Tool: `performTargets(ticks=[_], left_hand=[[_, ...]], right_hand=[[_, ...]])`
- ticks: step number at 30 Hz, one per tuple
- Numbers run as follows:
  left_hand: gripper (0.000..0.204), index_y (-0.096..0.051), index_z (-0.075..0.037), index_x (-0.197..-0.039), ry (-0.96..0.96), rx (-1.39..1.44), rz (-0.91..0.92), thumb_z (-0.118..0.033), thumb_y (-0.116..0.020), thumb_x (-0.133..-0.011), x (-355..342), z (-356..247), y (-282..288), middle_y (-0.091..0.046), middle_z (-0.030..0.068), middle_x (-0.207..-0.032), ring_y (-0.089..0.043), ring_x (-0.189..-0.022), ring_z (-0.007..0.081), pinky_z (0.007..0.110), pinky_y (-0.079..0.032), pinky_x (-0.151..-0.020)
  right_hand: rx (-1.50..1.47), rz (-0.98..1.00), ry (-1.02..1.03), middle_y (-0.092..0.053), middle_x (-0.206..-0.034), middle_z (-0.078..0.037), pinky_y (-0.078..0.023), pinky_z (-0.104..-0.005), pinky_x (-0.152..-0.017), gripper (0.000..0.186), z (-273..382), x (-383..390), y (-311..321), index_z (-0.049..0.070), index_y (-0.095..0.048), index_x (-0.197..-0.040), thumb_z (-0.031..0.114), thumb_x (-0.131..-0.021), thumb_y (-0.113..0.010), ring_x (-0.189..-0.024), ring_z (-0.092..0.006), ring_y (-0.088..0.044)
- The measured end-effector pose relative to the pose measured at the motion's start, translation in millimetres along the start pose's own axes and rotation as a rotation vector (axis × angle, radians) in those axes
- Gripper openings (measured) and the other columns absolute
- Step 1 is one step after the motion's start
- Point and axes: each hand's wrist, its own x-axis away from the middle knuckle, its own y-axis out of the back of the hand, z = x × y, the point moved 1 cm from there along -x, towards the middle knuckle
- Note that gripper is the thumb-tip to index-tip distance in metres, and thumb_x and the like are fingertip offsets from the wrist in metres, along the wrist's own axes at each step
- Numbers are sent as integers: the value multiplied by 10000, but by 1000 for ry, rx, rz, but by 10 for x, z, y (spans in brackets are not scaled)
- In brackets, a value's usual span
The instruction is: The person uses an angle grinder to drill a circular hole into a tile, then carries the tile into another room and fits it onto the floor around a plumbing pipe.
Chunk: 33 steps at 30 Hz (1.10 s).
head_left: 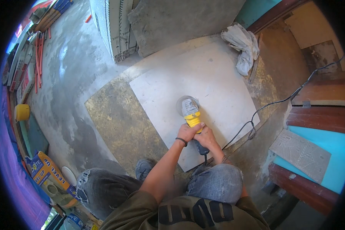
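A yellow and grey angle grinder [191,113] with a round disc rests on or just over a large pale square tile [222,88], near its middle; whether disc and tile touch I cannot tell. My left hand [187,133] is closed round the grinder's yellow body from the left. Just to its right and slightly lower, my right hand [206,138] also grips the tool, with the black handle end showing below both hands. A black cord [273,102] runs rightward from that side in a loose loop. The pale tile lies on a mottled yellowish board [103,117].
A tall wrapped stack [109,30] and grey slab [184,23] stand behind. A white crumpled sack [241,46] lies back right. A grey tile [299,153] leans at a turquoise, reddish-framed doorway. Red rods [38,65], a yellow tub [22,112] and bags [53,176] line the left.
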Motion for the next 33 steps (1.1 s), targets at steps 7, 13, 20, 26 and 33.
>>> performTargets(ticks=[7,13,20,26,33], left_hand=[[457,-738,13,-976,1,87,16,-425,-795,-860,17,-37,-45,-716,40,-871,-638,-749,101,273,-514,-652],[478,-737,17,-976,46,52,-7,-436,-804,-842,68,-150,-62,-716,53,-862,-646,-742,113,284,-516,-646],[528,-726,36,-1003,-40,-13,-69,-459,-797,-833,70,22,-39,-724,82,-926,-656,-811,122,293,-531,-724],[520,-711,53,-1049,-31,55,-37,-414,-806,-840,30,101,-43,-728,93,-970,-667,-858,141,306,-537,-767],[508,-705,55,-1072,-59,83,-24,-390,-804,-848,16,72,-59,-728,93,-979,-662,-854,137,305,-535,-764]], right_hand=[[5,11,-8,-680,-1150,-275,-527,-461,-930,686,14,5,50,-18,-598,-1235,401,-721,-773,-1091,-430,-655],[22,-21,-6,-700,-1115,-246,-538,-433,-894,673,1,-13,75,-12,-622,-1204,376,-690,-817,-1063,-382,-678],[-14,-50,50,-694,-1096,-260,-538,-443,-878,640,42,87,7,-17,-617,-1187,357,-705,-809,-1036,-408,-677],[-38,-107,88,-699,-1024,-279,-543,-481,-851,613,-62,83,-79,-28,-604,-1155,368,-729,-796,-996,-442,-678],[-62,-130,100,-697,-1032,-279,-544,-475,-851,610,-103,42,-94,-29,-606,-1154,360,-727,-802,-1000,-446,-675]])
